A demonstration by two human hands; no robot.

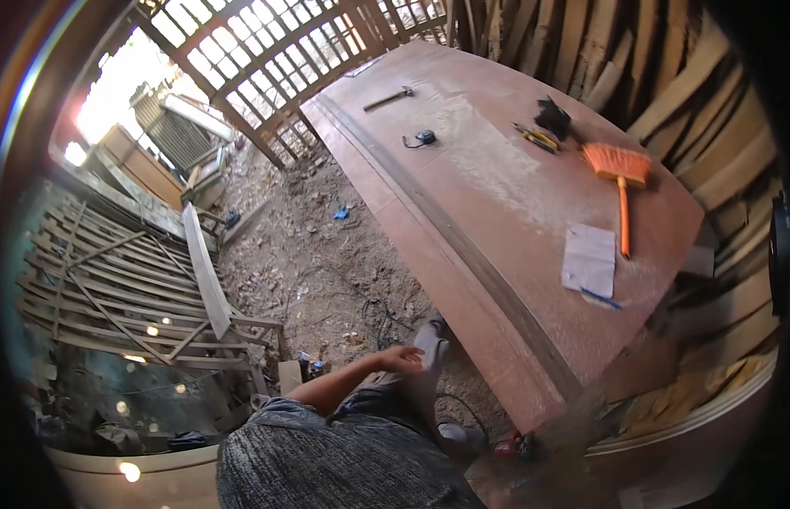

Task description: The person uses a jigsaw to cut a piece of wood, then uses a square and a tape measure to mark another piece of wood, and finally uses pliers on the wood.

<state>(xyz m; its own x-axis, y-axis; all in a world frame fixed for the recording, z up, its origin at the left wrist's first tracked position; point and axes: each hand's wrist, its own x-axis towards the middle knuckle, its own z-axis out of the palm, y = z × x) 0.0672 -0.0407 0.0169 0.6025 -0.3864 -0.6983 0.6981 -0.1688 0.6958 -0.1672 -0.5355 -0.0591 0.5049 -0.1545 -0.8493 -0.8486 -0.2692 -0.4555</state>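
My left hand (402,361) hangs in front of my thigh, fingers loosely bent and nothing visible in it. To its right lies a large reddish-brown sheet panel (427,254), with a long wooden strip (490,273) running along it near the edge. At the panel's near corner a red tool (509,445) is partly visible, blurred by what looks like dust. My right hand cannot be made out in that blurred area. On the panel lie a hammer (388,98), a tape measure (425,137), yellow-and-black pliers (540,140) and an orange hand broom (616,167).
A white paper (589,257) and a blue pen (602,299) lie on the panel, near a black item (552,118). Rough planks (681,95) stand along the right. Cables (379,312) cross the littered dirt floor (306,223). Slatted wood (128,280) stands left, a wooden lattice (261,57) behind.
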